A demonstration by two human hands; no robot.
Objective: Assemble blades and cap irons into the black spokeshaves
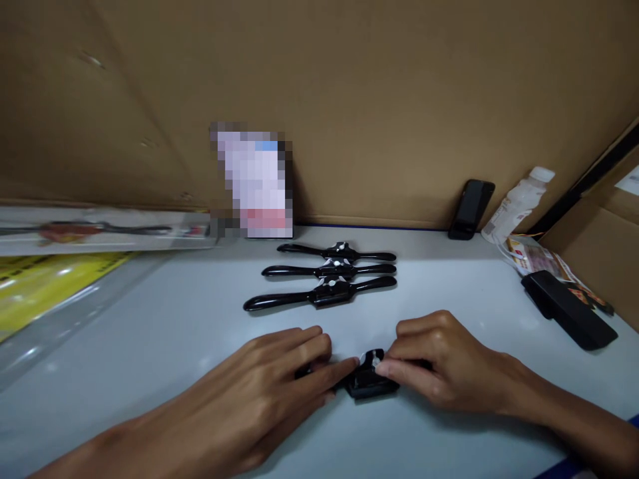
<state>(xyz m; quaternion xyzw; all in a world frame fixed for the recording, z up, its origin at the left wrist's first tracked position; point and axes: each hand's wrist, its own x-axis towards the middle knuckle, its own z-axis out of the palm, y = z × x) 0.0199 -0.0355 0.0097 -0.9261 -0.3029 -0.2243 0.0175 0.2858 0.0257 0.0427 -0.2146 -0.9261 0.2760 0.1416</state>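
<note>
A black spokeshave [372, 384] rests on the table close to me, with both of my hands on it. My left hand [279, 379] is closed around its left handle, the index finger reaching to the silver parts in the middle. With thumb and fingers, my right hand [434, 359] pinches at a small silver adjusting knob [377, 362] and covers most of the right handle. Beyond my hands lie three more black spokeshaves in a row: a near one [332, 293], a middle one [334, 269] and a far one [339, 251].
Cardboard walls [374, 113] enclose the table [164, 352]. A blurred-out upright panel [262, 186] leans at the back. To the right are a phone [472, 208], a plastic bottle [516, 205] and a black angular object [569, 309]. Yellow plastic packaging [54, 289] lies left.
</note>
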